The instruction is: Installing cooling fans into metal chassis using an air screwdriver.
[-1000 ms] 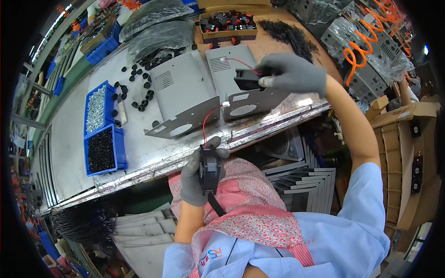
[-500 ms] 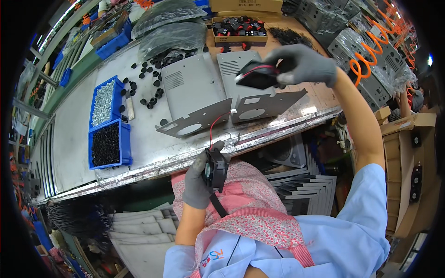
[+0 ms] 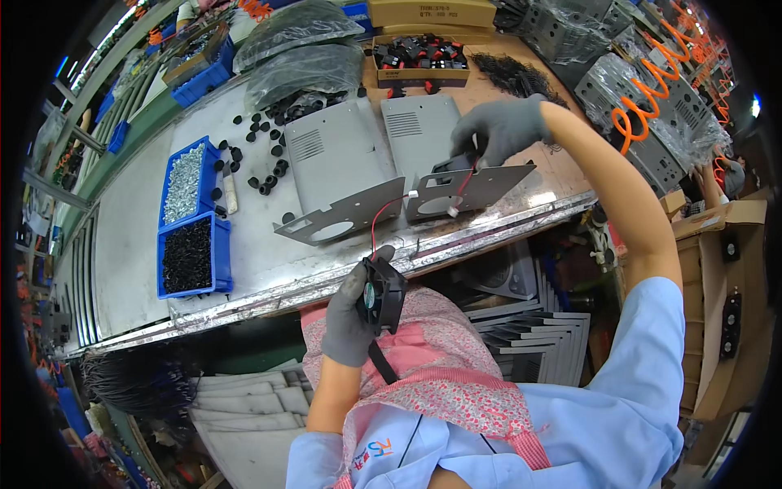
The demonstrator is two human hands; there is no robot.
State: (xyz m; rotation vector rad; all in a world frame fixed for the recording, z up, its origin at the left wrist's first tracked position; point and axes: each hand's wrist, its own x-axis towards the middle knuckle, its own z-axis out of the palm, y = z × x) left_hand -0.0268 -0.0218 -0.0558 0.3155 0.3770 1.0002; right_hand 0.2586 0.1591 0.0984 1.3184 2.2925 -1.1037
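Note:
My left hand (image 3: 350, 318), in a grey glove, is closed round a black cooling fan (image 3: 383, 297) just off the table's front edge. A red lead with a white plug rises from that fan towards the panels. My gloved right hand (image 3: 507, 130) grips a second black fan (image 3: 458, 161), partly hidden by the fingers and the panel flange. Its red lead hangs down over the flange, white plug at the end. Two bent grey metal panels stand side by side, a left panel (image 3: 336, 159) and a right panel (image 3: 423, 122), each with vent slots and a round hole in its upright flange.
Blue bins hold silver screws (image 3: 185, 184) and black screws (image 3: 187, 254) at the left. Black caps (image 3: 269, 181) lie scattered beside the panels. Behind stands a carton of red-black switches (image 3: 421, 73). An orange coiled hose (image 3: 635, 114) hangs at right, near wrapped metal cases (image 3: 643, 134).
My right hand has lowered its fan behind the right panel's flange, and the fan's lead now dangles in front. My left hand has turned its fan slightly, showing more of its face.

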